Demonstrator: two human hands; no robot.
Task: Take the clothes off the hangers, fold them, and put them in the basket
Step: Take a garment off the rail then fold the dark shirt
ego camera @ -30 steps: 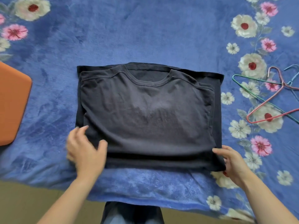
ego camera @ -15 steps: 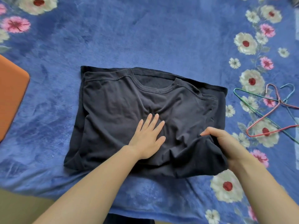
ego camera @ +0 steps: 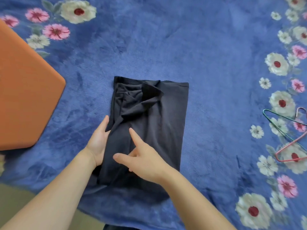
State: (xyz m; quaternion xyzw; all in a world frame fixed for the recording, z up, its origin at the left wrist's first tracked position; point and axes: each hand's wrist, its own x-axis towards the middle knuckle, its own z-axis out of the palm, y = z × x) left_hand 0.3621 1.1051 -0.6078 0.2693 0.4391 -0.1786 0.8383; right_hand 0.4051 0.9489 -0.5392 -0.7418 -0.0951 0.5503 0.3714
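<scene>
A black T-shirt (ego camera: 159, 123) lies on the blue flowered blanket, folded into a narrow upright rectangle with creased layers near its top left. My left hand (ego camera: 98, 140) is at the shirt's left edge, palm turned toward the cloth. Its fingers are slipped under the fabric and hidden, and its thumb lies along the edge. My right hand (ego camera: 142, 156) rests on the lower middle of the shirt, index finger stretched forward and thumb out to the left. Both forearms reach in from the bottom of the view.
A large orange flat-topped object (ego camera: 25, 90) sits on the blanket at the left. Coloured wire hangers (ego camera: 285, 135) lie at the right edge. The blue blanket (ego camera: 216, 63) spreads wide beyond the shirt. A strip of floor shows at the bottom left.
The shirt's right half has been folded over to the left, halving its width. My right hand came across with it. My left hand moved from the shirt's middle to its left edge.
</scene>
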